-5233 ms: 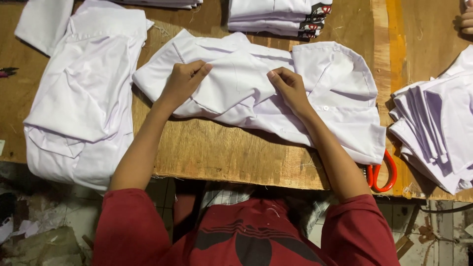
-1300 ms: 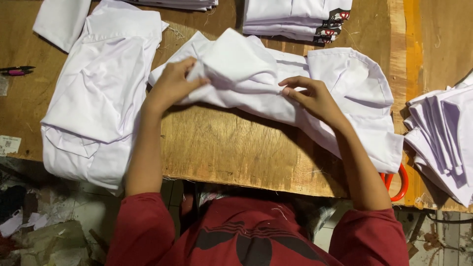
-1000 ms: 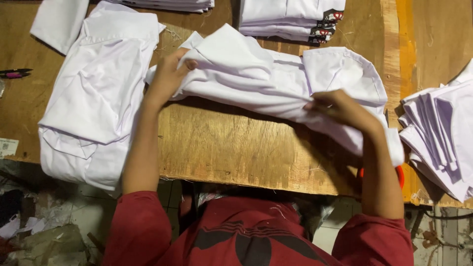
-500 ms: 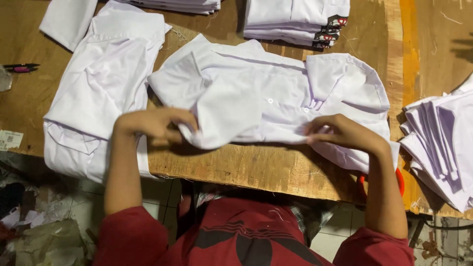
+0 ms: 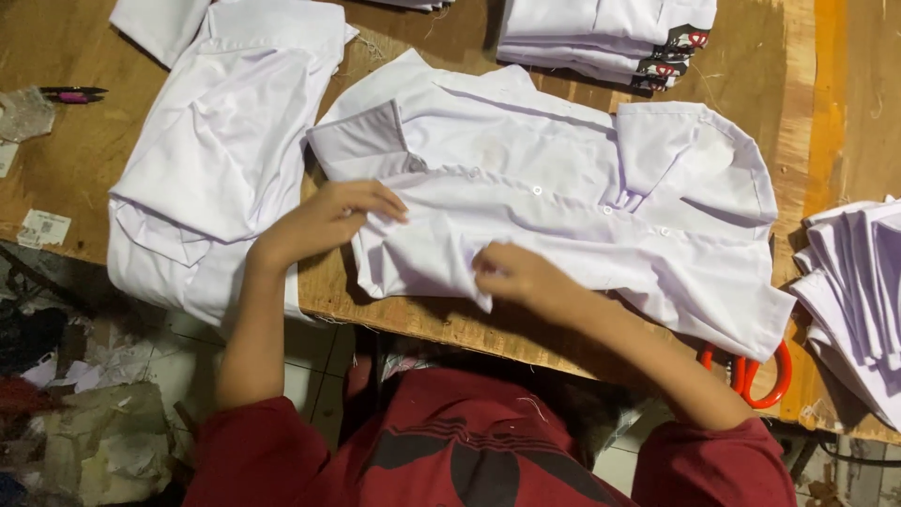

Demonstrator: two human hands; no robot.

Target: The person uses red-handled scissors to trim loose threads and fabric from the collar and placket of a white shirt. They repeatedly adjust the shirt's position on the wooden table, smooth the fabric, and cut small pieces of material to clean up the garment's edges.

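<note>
A white button-up shirt (image 5: 563,178) lies button side up across the wooden table (image 5: 450,319), its collar at the left. My left hand (image 5: 328,218) pinches the shirt's front panel near the collar end. My right hand (image 5: 521,274) grips the lower hem fold at the table's near edge. Both hands hold cloth of the same shirt.
Another white shirt (image 5: 221,150) lies flat at the left. A stack of folded white shirts (image 5: 601,38) sits at the back. A fanned pile of white cloth pieces (image 5: 859,291) is at the right, orange-handled scissors (image 5: 751,371) beside it. A pen (image 5: 70,94) lies far left.
The shirt was lifted, turned over and laid down with its buttons facing up. My hands moved from its upper edge to the near edge, and the right hand shifted left.
</note>
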